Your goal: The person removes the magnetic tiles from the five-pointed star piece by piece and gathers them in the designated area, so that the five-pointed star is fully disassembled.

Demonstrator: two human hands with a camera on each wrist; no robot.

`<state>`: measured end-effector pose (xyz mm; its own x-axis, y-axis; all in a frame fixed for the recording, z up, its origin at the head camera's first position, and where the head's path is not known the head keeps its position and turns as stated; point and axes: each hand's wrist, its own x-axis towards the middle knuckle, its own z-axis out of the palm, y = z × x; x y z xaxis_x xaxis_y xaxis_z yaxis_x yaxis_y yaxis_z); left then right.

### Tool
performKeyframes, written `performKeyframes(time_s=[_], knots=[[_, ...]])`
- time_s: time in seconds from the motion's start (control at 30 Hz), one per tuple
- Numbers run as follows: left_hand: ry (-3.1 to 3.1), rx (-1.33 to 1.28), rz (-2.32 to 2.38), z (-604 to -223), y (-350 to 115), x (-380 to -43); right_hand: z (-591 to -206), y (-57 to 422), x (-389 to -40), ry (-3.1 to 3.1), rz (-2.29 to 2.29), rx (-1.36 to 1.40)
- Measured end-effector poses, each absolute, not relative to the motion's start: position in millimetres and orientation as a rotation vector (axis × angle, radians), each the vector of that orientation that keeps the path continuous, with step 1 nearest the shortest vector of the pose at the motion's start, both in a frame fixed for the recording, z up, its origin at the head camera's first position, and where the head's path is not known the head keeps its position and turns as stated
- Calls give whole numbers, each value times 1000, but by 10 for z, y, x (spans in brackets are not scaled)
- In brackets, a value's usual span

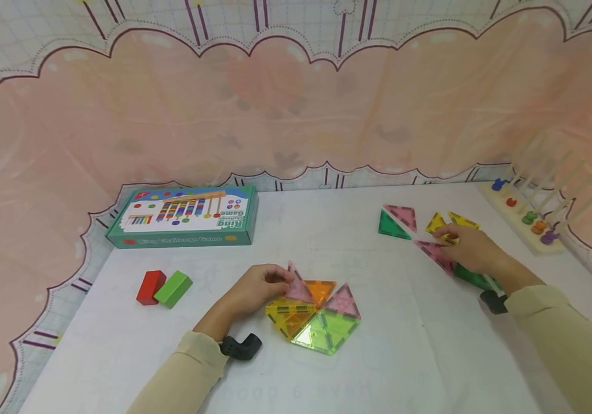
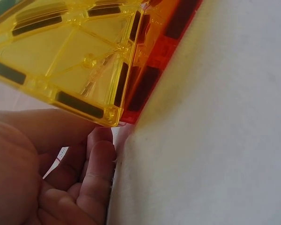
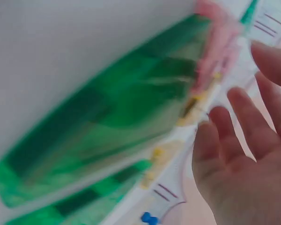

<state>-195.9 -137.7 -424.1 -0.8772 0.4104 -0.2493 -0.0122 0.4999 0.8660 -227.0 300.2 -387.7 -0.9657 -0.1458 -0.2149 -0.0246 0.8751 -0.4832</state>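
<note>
Several translucent triangular magnetic tiles form a fan on the table: an orange tile (image 1: pixel 321 291), a pink tile (image 1: pixel 343 301), light green tiles (image 1: pixel 327 332) and yellow tiles (image 1: pixel 281 314). At the fan's upper left, my left hand (image 1: pixel 255 292) pinches another pink magnetic tile (image 1: pixel 298 289) by its left edge. The left wrist view has the fingers right below a yellow tile's corner (image 2: pixel 84 70). My right hand (image 1: pixel 466 247) reaches over the loose tiles at the right, nearest to a yellow tile (image 1: pixel 436 222) and a pink tile (image 1: pixel 434 254). Its fingers spread apart in the right wrist view, beside a green tile (image 3: pixel 117 108).
A green Ring Challenge Game box (image 1: pixel 184 218) lies at the back left. Red (image 1: pixel 151 287) and green blocks (image 1: pixel 174 289) lie before it. Pink (image 1: pixel 403 216) and green tiles (image 1: pixel 392 225) sit back right. A wooden peg board (image 1: pixel 520 218) with coloured pieces stands at the far right.
</note>
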Motion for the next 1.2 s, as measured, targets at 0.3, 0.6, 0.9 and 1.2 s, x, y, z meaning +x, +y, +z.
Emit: performKeyframes(time_s=[0.3,0.6,0.9,1.2], knots=[[2330,336,1374,-4245,-1409,-1956,-3808,2199,-2036,2739,-889,-541],[2293,385,1408,-4001,-1358,-1863,-3922,1186,-1822,2401,-880,-807],[2246,376,1429,-4060,-1404,-1902,-3959,917,-1955,2298,-950,-727],[2327,307,1358,-4063,-1671,-1760,-3973,851,-1952,2289,-943,-653]])
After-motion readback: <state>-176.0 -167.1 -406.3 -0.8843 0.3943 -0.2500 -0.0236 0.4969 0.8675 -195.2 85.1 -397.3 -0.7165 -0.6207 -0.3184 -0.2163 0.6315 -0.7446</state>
